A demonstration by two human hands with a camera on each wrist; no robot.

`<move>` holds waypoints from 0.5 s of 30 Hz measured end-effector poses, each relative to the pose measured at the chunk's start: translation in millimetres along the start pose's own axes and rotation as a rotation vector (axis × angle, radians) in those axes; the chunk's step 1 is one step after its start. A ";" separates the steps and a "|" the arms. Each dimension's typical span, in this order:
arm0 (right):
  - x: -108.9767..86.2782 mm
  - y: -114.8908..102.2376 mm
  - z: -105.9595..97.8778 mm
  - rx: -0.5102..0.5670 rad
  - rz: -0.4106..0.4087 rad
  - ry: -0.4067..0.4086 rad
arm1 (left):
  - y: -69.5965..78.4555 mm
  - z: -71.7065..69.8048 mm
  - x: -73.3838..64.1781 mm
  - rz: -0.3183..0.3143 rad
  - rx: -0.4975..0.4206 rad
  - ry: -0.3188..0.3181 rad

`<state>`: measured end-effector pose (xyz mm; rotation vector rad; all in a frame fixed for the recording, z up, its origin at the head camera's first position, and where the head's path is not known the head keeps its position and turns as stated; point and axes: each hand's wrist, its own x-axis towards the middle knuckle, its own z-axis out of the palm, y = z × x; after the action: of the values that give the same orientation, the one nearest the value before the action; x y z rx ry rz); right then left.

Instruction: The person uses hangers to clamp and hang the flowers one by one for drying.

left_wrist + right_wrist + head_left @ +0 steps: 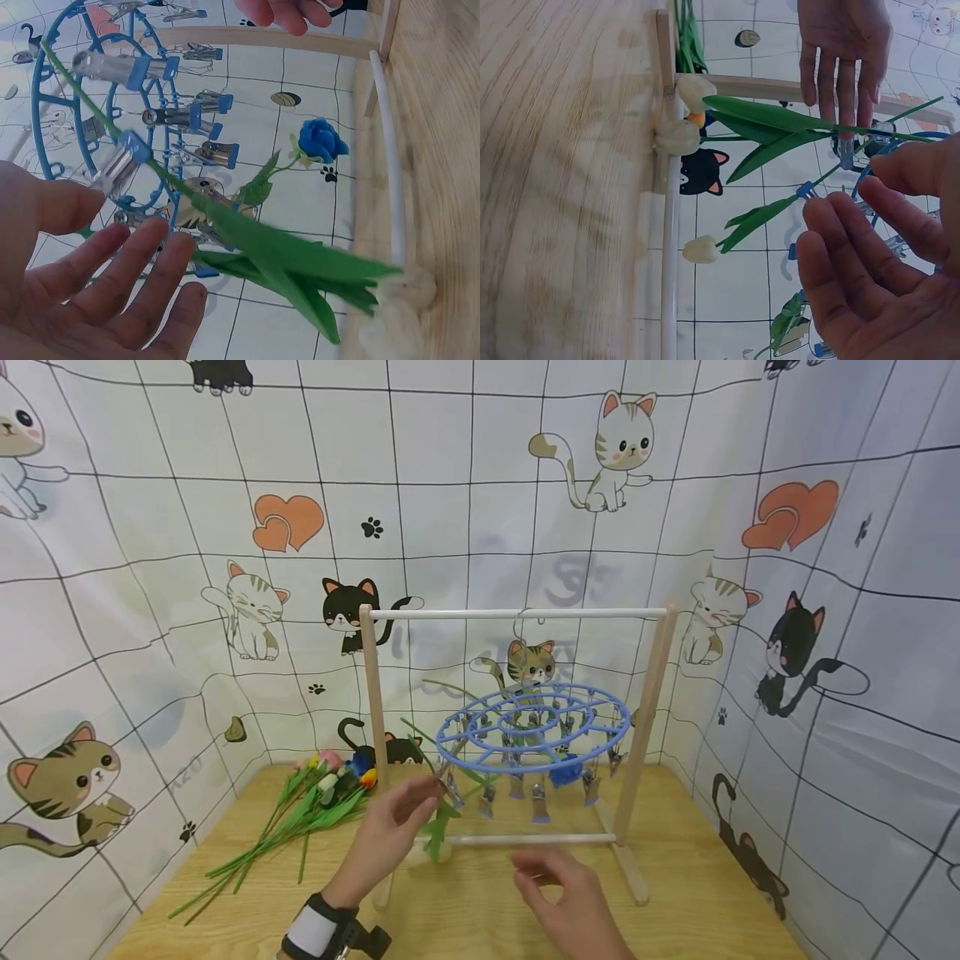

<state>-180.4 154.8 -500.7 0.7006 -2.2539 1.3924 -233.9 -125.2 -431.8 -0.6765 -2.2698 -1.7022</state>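
Note:
A round blue clip hanger (532,768) with metal clips hangs from a rack. My left hand (401,818) is at its near left side, fingers loosely extended and the thumb close to a clip (120,165); whether they touch is unclear. Along that clip runs a green stem with long leaves (270,255), and white tulips (679,139) hang below. Lower and to the right, my right hand (562,897) hovers with softly bent fingers and nothing in them. A blue rose (322,140) and another white tulip (701,249) also hang from the hanger.
The rack has wooden posts (645,735), a white top bar (450,614) and a white lower bar (525,839). Left of it, a pile of artificial flowers with green stems (300,814) lies on the wooden table (697,877). Cat-printed cloth (465,527) surrounds the table.

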 end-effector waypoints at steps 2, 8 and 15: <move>1.3 2.0 0.4 -0.011 -0.017 -0.035 | 2.3 -3.8 -4.1 -0.010 0.020 0.002; 6.9 6.9 1.7 -0.065 -0.011 -0.163 | -34.0 -23.0 -10.2 -0.048 0.128 0.024; 12.7 7.6 10.5 -0.075 -0.017 -0.284 | -74.4 -52.2 -19.9 -0.106 0.376 0.080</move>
<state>-195.9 145.6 -503.3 0.9401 -2.4937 1.2596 -257.7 -195.7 -487.7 -0.4051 -2.5056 -1.2596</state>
